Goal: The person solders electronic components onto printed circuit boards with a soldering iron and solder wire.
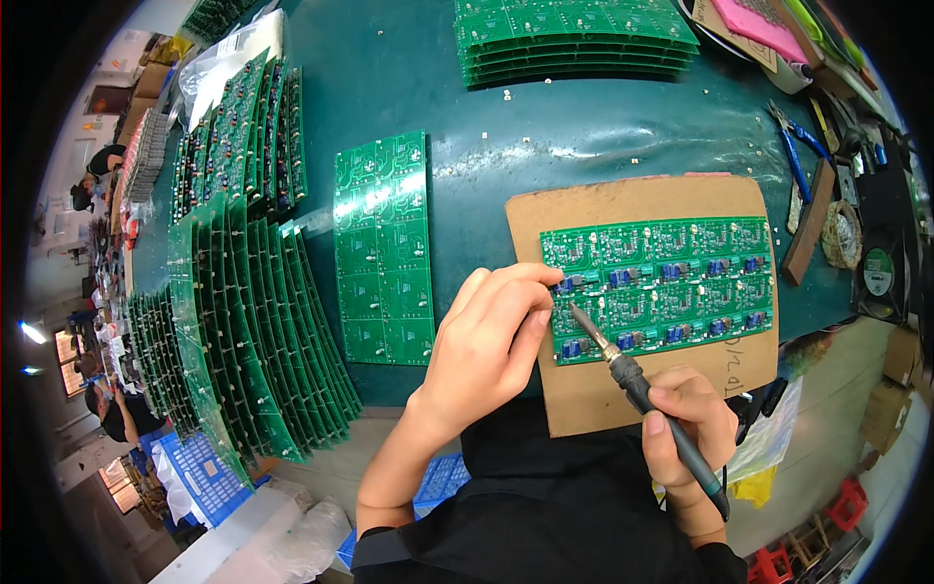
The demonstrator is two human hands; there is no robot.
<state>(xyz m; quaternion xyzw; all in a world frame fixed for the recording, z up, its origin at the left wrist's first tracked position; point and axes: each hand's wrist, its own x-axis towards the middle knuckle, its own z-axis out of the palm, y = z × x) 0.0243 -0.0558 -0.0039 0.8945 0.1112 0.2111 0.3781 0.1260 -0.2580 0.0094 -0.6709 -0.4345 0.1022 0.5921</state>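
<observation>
My right hand [689,428] grips a soldering iron [637,385] with a dark handle. Its metal tip points up and left, at the left end of a green circuit board panel [632,292]. Rows of blue components and small chips cover that panel, which lies on a brown cardboard sheet [584,409]. At the panel's left edge, the curled fingers of my left hand [493,336] close together beside a blue component [567,285]. Whatever is between these fingertips is hidden.
A bare green panel [384,253] lies left of my left hand. Upright rows of boards [263,331] fill the left side, and stacked panels [579,44] stand at the back. Blue-handled pliers [800,146] and a wooden strip [809,224] lie at right. Tiny white parts dot the green mat.
</observation>
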